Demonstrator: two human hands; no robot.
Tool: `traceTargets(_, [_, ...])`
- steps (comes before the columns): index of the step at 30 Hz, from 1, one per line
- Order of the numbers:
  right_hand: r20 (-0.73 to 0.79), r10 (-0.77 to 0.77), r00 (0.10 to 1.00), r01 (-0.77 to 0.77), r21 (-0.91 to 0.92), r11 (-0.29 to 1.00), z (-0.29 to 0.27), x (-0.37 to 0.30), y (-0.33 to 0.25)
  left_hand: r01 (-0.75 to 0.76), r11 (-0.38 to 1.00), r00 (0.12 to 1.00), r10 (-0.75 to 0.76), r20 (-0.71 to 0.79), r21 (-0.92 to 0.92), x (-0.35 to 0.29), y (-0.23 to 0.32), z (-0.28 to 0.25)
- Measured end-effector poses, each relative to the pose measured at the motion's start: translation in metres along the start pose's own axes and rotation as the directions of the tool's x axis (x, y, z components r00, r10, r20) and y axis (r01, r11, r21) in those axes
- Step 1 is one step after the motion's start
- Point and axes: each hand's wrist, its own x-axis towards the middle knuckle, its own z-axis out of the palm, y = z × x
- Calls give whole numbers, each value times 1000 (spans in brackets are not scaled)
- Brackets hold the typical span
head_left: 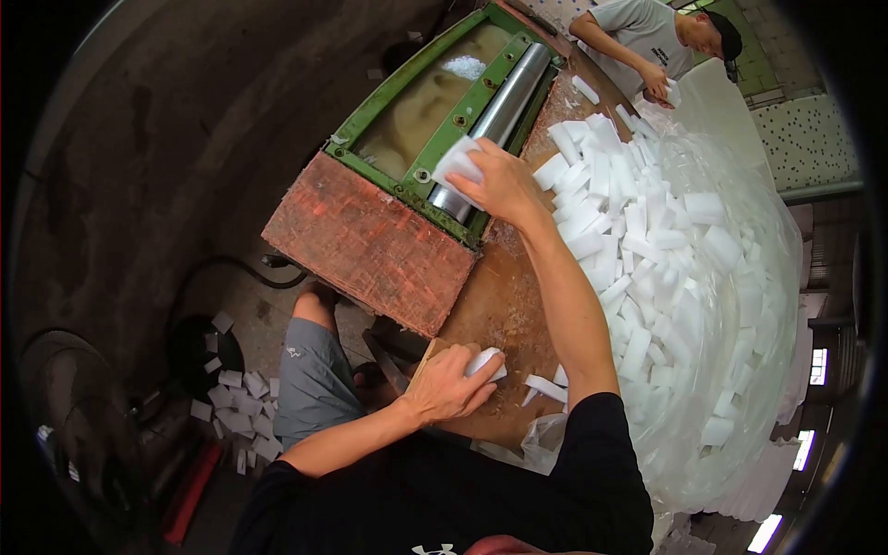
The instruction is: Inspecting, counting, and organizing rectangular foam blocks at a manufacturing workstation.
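The white block point(457, 168) in the right hand point(504, 185) looks like foam, so I'd guess super light, kinda squishy, easy to dent; pinch it gently by the sides. That grip's only open to the block's width, over the steel roller's point(507, 97) near end. Left hand's point(448, 381) grip curls round another white piece point(487, 363) above the worktop point(504, 277).

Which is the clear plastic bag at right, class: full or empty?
Not empty: many white blocks show through the clear plastic bag; whether completely full, cannot tell.
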Motion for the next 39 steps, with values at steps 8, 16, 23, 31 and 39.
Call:
traceTargets(8, [-231,373,899,-204,532,821,5,-20,-3,65,988,993,-78,-90,-138,-4,3,5])
traceTargets(16, [118,603,789,-361,883,299,-65,-199,-113,235,650,714,-620,-325,-723,8,11,-17])
traceTargets(23, [-143,665,733,-328,783,529,-63,-255,-176,218,494,742,-644,-185,-842,8,51,-16])
traceTargets(31, [-121,666,736,-301,823,482,-62,-267,-187,201,570,749,-613,-250,-797,-2,71,-15])
traceTargets(39, [-142,629,764,-330,751,571,-69,-263,-198,172,635,764,-569,-305,-753,-6,72,-21])
